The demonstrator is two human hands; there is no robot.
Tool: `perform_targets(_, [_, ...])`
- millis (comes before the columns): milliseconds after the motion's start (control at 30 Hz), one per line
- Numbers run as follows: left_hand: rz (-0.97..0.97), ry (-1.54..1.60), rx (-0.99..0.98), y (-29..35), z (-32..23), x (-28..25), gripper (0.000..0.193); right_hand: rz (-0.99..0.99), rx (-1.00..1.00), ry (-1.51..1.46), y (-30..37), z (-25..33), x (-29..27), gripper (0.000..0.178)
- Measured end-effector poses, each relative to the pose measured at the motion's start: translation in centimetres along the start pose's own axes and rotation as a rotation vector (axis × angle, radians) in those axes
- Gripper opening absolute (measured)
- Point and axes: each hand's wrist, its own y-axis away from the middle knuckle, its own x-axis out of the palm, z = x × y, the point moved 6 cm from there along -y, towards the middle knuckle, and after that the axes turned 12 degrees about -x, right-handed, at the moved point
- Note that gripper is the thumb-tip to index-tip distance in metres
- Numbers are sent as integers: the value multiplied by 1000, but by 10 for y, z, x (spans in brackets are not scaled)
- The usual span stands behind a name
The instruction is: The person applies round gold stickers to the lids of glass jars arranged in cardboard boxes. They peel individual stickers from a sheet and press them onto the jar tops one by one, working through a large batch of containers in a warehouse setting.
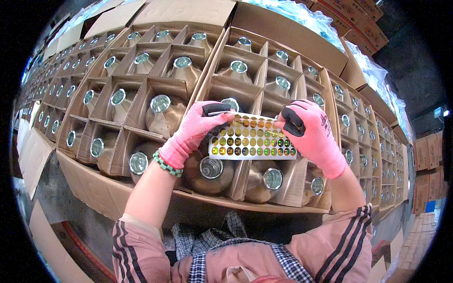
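Observation:
A white sheet of round, shiny gold and rainbow-coloured stickers (253,141) is stretched between my two hands, above an open carton. My left hand (194,126), in a pink glove with black on the fingers, pinches the sheet at its upper left corner. At the upper right corner my right hand (314,134), gloved the same way, grips it too. Beneath the sheet, bulbous gold-silver glass flasks (212,177) stand upright with their round mouths up, one per cell of the cardboard dividers (255,101). The sheet covers some of them.
More open cartons with the same flasks (160,106) run off to the left and right. Raised carton flaps (288,33) and clear plastic wrap (297,14) line the far side. Stacked closed cartons (427,151) stand at the right. A loose cardboard piece (52,245) lies at lower left.

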Motion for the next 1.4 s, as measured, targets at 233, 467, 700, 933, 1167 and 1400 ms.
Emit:
perform_targets(233, [4, 35, 25, -2, 3, -3, 28, -84, -122, 134, 3, 8, 1, 16])
perform_targets(467, [-5, 48, -3, 0, 0, -2, 29, -126, -198, 103, 0, 12, -1, 21])
perform_targets(700, [-6, -18, -10, 1, 1, -1, 27, -101, -136, 75, 1, 8, 1, 17])
perform_targets(933, [-1, -25, 5, -1, 3, 0, 27, -60, -79, 1, 5, 6, 0, 16])
perform_targets(1167, [5, -14, -5, -1, 1, -1, 27, -110, -161, 105, 9, 10, 1, 21])
perform_targets(1400, [3, -9, 0, -1, 2, -2, 28, -90, -213, 143, 11, 12, 2, 30])
